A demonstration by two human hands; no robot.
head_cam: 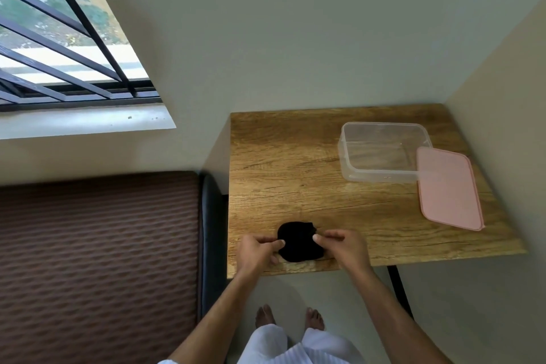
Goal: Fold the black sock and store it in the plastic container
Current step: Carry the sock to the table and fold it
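Observation:
The black sock [298, 241] lies bunched into a compact dark shape near the front edge of the wooden table [295, 162]. My left hand [257, 251] pinches its left side and my right hand [344, 247] pinches its right side, thumbs and fingers closed on the fabric. The clear plastic container [381, 174] stands open and empty at the table's back right, well apart from the sock. Its pink lid [447, 189] leans against the container's right side, resting on the table.
A brown ribbed mattress or cushion [97, 260] sits left of the table. Walls close in behind and to the right. A barred window [59, 47] is at upper left. My bare feet [289, 319] stand on the floor below the table's front edge.

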